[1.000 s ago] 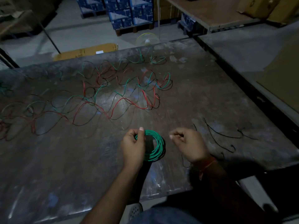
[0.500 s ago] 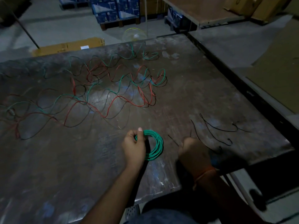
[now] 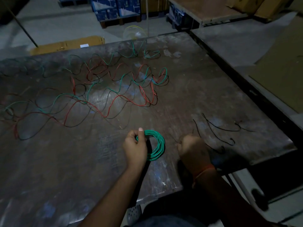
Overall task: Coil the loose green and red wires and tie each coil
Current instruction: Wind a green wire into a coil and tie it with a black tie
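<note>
Left hand (image 3: pixel 135 145) pinches the green coil (image 3: pixel 155 145) near the table's (image 3: pixel 49 169) front edge, right hand (image 3: pixel 193 148) looks curled by the short black wires (image 3: pixel 218 128), can't tell if it's holding one, so I'd keep the loops clamped while tying.

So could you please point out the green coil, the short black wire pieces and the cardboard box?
green coil (image 3: pixel 158 145), head view, right side of its loops.
short black wire pieces (image 3: pixel 218 128), head view, middle of one strand.
cardboard box (image 3: pixel 68 45), head view, top face.
</note>
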`<move>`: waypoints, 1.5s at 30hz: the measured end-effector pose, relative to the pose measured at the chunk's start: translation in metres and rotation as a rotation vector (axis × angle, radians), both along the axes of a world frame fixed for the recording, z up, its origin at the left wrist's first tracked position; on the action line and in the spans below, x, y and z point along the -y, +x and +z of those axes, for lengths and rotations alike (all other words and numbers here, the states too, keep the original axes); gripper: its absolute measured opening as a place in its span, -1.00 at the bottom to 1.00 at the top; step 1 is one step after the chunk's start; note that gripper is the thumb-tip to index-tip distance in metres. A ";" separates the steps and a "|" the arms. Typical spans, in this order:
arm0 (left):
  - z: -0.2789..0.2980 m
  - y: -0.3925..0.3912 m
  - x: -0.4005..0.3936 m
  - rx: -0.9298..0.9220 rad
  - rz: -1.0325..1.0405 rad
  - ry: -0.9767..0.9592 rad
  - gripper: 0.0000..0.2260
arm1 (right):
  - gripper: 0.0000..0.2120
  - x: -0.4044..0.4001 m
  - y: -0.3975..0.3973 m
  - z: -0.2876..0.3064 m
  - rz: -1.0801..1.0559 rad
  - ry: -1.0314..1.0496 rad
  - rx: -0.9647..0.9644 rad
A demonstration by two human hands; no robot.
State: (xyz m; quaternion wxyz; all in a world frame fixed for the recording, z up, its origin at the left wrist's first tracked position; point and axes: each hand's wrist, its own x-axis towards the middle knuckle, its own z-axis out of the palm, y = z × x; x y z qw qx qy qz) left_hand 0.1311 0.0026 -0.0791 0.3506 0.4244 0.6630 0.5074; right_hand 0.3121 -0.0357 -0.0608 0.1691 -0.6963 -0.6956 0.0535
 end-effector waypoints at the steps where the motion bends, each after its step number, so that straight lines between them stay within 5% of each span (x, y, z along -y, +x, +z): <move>1: 0.000 0.000 0.000 0.001 0.008 -0.003 -0.66 | -0.70 -0.002 -0.005 0.003 0.019 0.018 0.026; 5: -0.001 0.000 -0.001 0.000 0.007 -0.016 -0.64 | -0.83 -0.013 -0.020 0.008 -0.003 0.015 0.094; 11: 0.002 0.001 0.000 0.001 0.007 -0.014 -0.68 | -0.88 -0.001 -0.018 0.034 -0.121 -0.058 -1.069; 15: 0.001 0.001 0.000 -0.005 0.019 -0.020 -0.68 | -0.88 0.006 -0.032 0.053 -0.075 -0.046 -1.326; 18: 0.000 0.002 -0.001 0.027 0.029 -0.021 -0.70 | -0.88 0.008 -0.034 0.044 -0.006 -0.041 -1.234; 22: 0.000 0.002 -0.003 0.050 0.028 -0.018 -0.71 | -0.90 0.003 -0.033 0.019 0.269 0.143 -0.639; 27: -0.003 0.000 -0.004 0.155 0.001 -0.036 -0.68 | -0.87 -0.013 -0.042 -0.006 0.356 0.259 -0.374; 38: 0.012 0.003 -0.008 0.445 -0.007 -0.103 -0.88 | -0.89 -0.018 -0.047 -0.006 0.388 0.335 -0.373; 45: 0.020 0.005 -0.006 0.469 -0.001 -0.153 -0.76 | -0.91 -0.015 -0.044 -0.010 0.435 0.369 -0.431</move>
